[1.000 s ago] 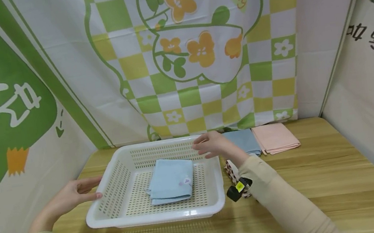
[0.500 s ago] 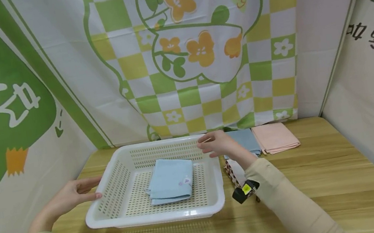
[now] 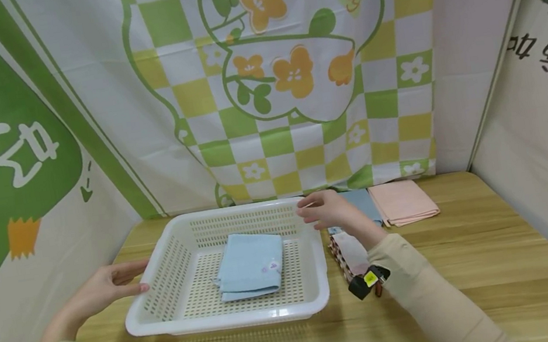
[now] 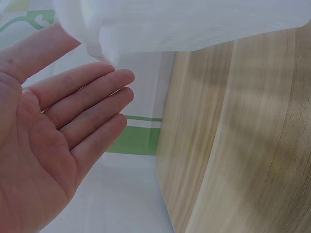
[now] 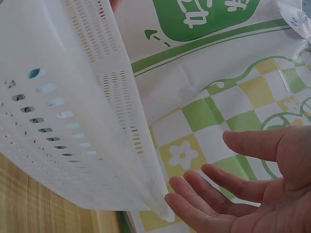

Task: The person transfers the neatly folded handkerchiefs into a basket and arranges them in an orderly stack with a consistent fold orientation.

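A white plastic basket (image 3: 224,320) with slotted walls stands on the wooden table. Inside lies a folded light blue cloth (image 3: 250,262), perhaps a small towel, with a small printed mark at one corner. My left hand (image 3: 97,291) is at the basket's left side, thumb at the rim; in the left wrist view its fingers (image 4: 92,102) are straight, by the outer wall. My right hand (image 3: 333,210) is at the far right corner with loosely bent fingers and holds nothing. In the right wrist view the fingertips (image 5: 176,206) are close to the rim; contact is unclear.
Behind my right hand lie a folded blue-grey cloth (image 3: 364,207) and a folded pink cloth (image 3: 403,202). A white cloth with a brown checked edge (image 3: 351,251) lies right of the basket, partly covered by my wrist. Printed fabric (image 3: 314,153) hangs behind the table (image 3: 455,280).
My right hand has moved slightly to the right, from over the basket's far right corner outward, baring more of the checked-edge cloth. Left hand, basket and light blue cloth stay put.
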A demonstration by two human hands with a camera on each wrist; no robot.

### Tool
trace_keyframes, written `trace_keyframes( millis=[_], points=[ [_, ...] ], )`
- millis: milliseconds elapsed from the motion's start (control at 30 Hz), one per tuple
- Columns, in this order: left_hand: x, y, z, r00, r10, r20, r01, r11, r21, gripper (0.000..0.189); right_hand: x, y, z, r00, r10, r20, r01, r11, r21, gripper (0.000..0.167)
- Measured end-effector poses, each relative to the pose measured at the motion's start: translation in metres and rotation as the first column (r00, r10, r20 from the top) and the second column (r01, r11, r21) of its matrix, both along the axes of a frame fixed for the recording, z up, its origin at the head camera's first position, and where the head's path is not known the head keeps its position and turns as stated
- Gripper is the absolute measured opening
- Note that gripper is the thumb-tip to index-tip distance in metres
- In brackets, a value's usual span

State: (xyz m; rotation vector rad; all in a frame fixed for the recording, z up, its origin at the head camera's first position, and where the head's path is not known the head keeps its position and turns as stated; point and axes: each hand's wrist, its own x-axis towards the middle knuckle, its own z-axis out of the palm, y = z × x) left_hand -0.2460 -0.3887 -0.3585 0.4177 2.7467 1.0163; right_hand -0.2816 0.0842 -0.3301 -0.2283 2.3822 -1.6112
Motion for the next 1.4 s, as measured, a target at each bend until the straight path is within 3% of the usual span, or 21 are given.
trace_keyframes(
  millis=[500,1400],
  points=[
    [-0.001,0.0,0.001,1.0,0.014,0.02,-0.013,1.0,-0.017,0.067,-0.002,0.017,-0.005,1.0,-0.021,-0.001,0.021,1.0,-0.003,0.044],
    [-0.001,-0.001,-0.001,1.0,0.011,-0.006,-0.011,1.0,-0.014,0.066,-0.005,0.048,-0.02,0.999,-0.035,0.022,0.035,0.999,-0.011,0.044]
  ],
)
